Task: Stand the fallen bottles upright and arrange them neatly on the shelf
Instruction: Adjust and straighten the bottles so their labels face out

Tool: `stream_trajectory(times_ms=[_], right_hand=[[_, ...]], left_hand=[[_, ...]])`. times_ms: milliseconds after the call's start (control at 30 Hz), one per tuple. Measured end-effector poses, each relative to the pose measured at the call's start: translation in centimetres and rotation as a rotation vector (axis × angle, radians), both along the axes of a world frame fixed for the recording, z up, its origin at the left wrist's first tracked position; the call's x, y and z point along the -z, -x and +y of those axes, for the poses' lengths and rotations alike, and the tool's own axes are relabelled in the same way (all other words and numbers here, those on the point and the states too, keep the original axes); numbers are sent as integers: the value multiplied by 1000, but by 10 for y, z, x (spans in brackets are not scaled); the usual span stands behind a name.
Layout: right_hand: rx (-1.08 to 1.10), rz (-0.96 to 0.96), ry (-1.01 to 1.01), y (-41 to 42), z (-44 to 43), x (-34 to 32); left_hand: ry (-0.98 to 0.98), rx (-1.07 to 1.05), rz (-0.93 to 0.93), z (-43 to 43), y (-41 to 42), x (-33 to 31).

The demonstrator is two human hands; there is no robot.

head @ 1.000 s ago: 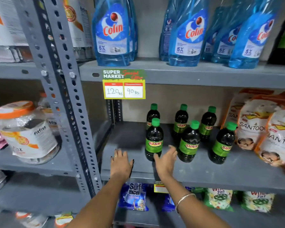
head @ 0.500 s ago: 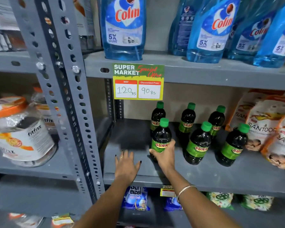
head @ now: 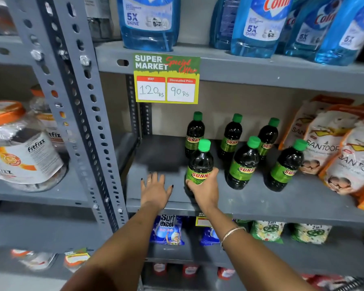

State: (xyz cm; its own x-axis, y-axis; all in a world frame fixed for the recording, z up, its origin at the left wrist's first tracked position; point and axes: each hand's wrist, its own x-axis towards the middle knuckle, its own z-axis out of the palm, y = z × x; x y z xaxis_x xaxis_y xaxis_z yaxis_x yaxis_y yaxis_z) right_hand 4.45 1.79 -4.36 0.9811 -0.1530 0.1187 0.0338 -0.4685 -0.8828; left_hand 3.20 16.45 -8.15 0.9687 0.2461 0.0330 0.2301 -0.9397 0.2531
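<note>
Several dark Sunny bottles with green caps stand upright in two rows on the grey shelf. My right hand is wrapped around the base of the front-left bottle, which stands upright. Two more front bottles stand to its right. Behind them stand three back bottles. My left hand lies flat, fingers spread, on the bare shelf just left of the held bottle.
Santoor packs crowd the shelf's right end. A price tag hangs from the upper shelf, which carries blue Colin bottles. A perforated grey upright stands to the left, with a fitfizz jar beyond it. Detergent packets lie below.
My right hand has closed around the front-left bottle's base. The left hand stays flat on the shelf. The camera has moved closer to the shelf.
</note>
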Motion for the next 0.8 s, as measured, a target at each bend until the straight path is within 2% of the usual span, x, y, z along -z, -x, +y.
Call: stream_trajectory(times_ms=[267,400,467,533,667,800], right_hand=[[-51,-13,23,10,-7,2],[-101,-55,-45,18,-24,7],[-38,-106,-67,22,-36,9],[116,-153,-105,19,-46,9],[430,-113,-112,-1,-70,6],[391,-37,12,-20,-94,0]], left_hand=[[-2,-7,8,-1,0,-3],[19,-10,14,-12,0,-4],[18,0,1,-18,-3,-4],[30,-15,-11,-20,-5,-3],[30,-34,-22,-21,-8,-1],[23,-32,-39,-22,-8,0]])
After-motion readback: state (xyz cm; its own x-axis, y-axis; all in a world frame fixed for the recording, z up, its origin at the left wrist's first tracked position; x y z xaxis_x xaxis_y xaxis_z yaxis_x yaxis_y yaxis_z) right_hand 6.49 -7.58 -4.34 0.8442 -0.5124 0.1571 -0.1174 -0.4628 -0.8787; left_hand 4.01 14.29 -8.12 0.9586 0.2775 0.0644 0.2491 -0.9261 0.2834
